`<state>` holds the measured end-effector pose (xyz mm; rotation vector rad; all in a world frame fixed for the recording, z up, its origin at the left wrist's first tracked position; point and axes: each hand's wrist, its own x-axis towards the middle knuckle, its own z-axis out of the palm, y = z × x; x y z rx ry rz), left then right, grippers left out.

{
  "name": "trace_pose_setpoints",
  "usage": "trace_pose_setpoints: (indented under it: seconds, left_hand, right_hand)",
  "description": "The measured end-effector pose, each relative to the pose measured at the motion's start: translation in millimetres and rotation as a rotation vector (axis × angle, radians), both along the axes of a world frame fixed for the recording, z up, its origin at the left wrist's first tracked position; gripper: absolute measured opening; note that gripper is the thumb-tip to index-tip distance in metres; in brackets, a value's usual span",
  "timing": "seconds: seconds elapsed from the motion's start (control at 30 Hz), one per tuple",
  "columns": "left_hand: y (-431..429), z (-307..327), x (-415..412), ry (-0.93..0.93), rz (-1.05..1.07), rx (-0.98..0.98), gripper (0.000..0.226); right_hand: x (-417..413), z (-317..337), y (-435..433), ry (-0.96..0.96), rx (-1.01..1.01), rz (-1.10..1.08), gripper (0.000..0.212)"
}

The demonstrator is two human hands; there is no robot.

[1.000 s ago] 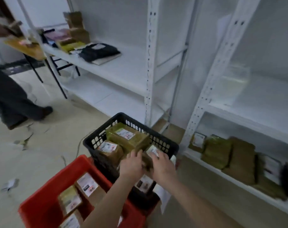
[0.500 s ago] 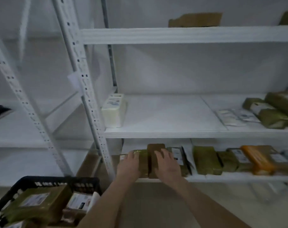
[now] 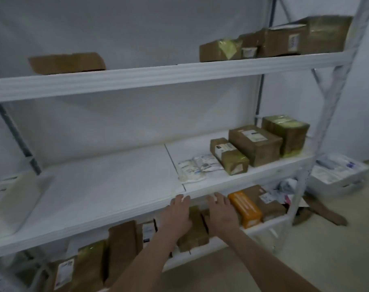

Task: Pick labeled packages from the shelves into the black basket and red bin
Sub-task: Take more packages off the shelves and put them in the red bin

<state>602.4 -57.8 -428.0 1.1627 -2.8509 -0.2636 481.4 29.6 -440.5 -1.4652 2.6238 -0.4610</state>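
Both my hands reach into the bottom shelf of a white rack. My left hand [image 3: 176, 216] and my right hand [image 3: 221, 213] lie with straight fingers on either side of a greenish-brown wrapped package [image 3: 194, 232], touching it. An orange package [image 3: 245, 208] lies just right of my right hand. More brown packages [image 3: 121, 247] stand further left on the same shelf. The black basket and the red bin are out of view.
The middle shelf [image 3: 107, 186] carries labeled brown boxes [image 3: 253, 145] and flat white pouches [image 3: 198, 167] at its right end. The top shelf holds cardboard boxes [image 3: 284, 40] and a flat carton [image 3: 66, 63]. A white bag [image 3: 337, 173] lies on the floor at right.
My view swung from the basket and bin up and right along the rack. Both hands left the basket and moved right along the bottom shelf to a package beside the orange one.
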Motion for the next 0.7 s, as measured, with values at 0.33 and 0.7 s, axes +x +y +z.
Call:
trace_pose_setpoints:
  seconds: [0.33, 0.7]
  left_hand:
    - [-8.7, 0.6, -206.1, 0.074, -0.192, -0.080, 0.071]
    - [3.3, -29.5, -382.8, 0.110, -0.482, -0.111, 0.059]
  right_hand:
    - [-182.4, 0.9, 11.3, 0.010, -0.002, -0.198, 0.066]
    - [-337.8, -8.9, 22.4, 0.001, 0.067, -0.383, 0.070]
